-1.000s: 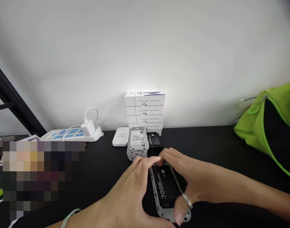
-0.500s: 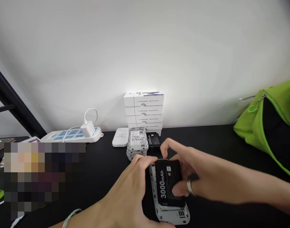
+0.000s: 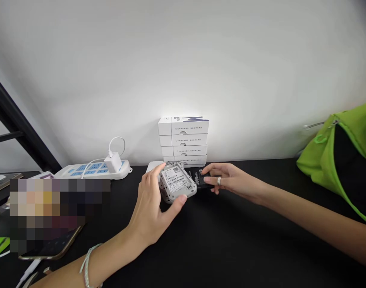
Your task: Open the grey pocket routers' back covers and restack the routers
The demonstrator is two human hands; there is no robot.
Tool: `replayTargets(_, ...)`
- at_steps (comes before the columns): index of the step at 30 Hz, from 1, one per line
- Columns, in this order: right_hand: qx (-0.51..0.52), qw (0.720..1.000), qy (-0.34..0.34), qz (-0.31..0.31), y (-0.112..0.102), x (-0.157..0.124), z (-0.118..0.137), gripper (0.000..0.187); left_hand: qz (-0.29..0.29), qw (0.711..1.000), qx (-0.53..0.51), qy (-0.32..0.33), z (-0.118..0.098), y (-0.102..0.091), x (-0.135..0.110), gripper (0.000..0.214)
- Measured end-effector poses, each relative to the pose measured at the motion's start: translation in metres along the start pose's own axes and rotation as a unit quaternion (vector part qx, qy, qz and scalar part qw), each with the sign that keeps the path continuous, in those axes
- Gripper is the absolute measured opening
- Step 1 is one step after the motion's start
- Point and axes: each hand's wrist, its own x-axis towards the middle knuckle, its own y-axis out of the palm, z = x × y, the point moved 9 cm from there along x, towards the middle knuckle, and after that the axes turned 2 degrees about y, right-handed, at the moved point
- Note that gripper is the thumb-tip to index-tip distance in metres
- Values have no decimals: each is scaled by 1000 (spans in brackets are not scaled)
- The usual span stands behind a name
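My left hand (image 3: pixel 154 208) grips a pale grey handheld device body (image 3: pixel 180 182) by its edges, thumb at the near end and fingers at the far left. A label with barcodes and a square code shows in its open back. It sits slightly askew on or just above a stack of similar bodies, mostly hidden beneath it. My right hand (image 3: pixel 226 178) pinches a black 3000mAh battery (image 3: pixel 197 180), thumb on top, to the right of the stack. Part of another black battery shows between this one and the stack. White lids (image 3: pixel 153 165) lie behind my left fingers.
White boxes (image 3: pixel 189 140) are stacked against the wall. At left lie a power strip (image 3: pixel 94 171) with a white charger (image 3: pixel 112 162) plugged in, and a phone (image 3: pixel 55 246), partly under a pixelated patch. A green and black bag (image 3: pixel 321 156) stands at right.
Both hands have moved away from me to the stack. The battery has come out of the device body; my left hand now has the body at the stack, my right hand the battery beside it.
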Motion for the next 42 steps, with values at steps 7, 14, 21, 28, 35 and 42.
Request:
replayTargets(7, -174, 983, -53, 3, 10, 12, 4, 42, 66, 990, -62, -106, 22, 16, -1, 55)
replayTargets(14, -337, 927, -149, -71, 19, -29, 15, 19, 62, 990, -71, -103, 21, 20, 0, 59)
replayTargets(21, -386, 909, -152, -42, 33, -45, -9, 43, 16, 958, -31, 285, -71, -5, -22, 15)
replayTargets(28, -466, 864, -187, -14, 44, -48, -9, 39, 321, 943, -26, 82, -53, 51, -31, 25)
replayTargets(35, -488, 847, -210, 2, 50, -50, -7, 35, 317, 944, -41, 86, -52, 50, -31, 26)
replayTargets(42, -498, 843, -203, 7, 52, -51, -7, 35, 321, 942, -38, 88, -52, 51, -33, 26)
